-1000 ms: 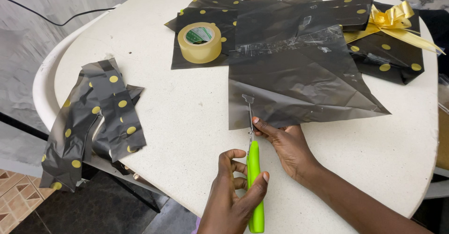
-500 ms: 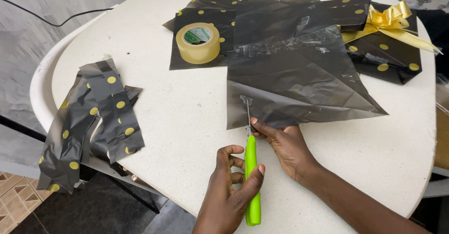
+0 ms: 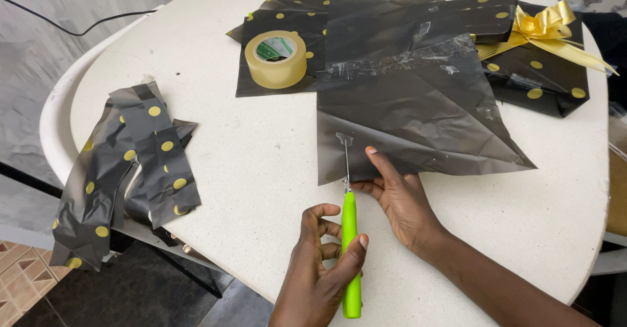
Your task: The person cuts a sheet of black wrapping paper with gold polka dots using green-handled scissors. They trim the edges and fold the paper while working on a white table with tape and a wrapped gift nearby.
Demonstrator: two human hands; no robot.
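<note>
While the blade sits in the sheet, the following conditions apply.

Left hand: left hand [image 3: 323,268] has its fingers wrapped around the green-handled cutter [image 3: 351,255], thumb along the handle.
Right hand: right hand [image 3: 398,199] lies flat, fingers spread narrow and holding nothing; the index fingertip presses the sheet just beside the blade.
Work piece: black sheet [image 3: 411,118] lies grey side up on the white desk [image 3: 261,163], near edge toward the person; the thin blade enters at that edge and its tip shows further in.
Surroundings: tape roll [image 3: 276,59] on spotted paper; yellow bow [image 3: 545,26] at the far right; spotted offcuts [image 3: 130,170] hang over the left rim.
Risk, cut injury: judged likely if the blade veers right, since the fingertip is close to it.
Risk, torn sheet: judged possible if hold-down pressure slackens and the thin sheet bunches ahead of the blade.
</note>
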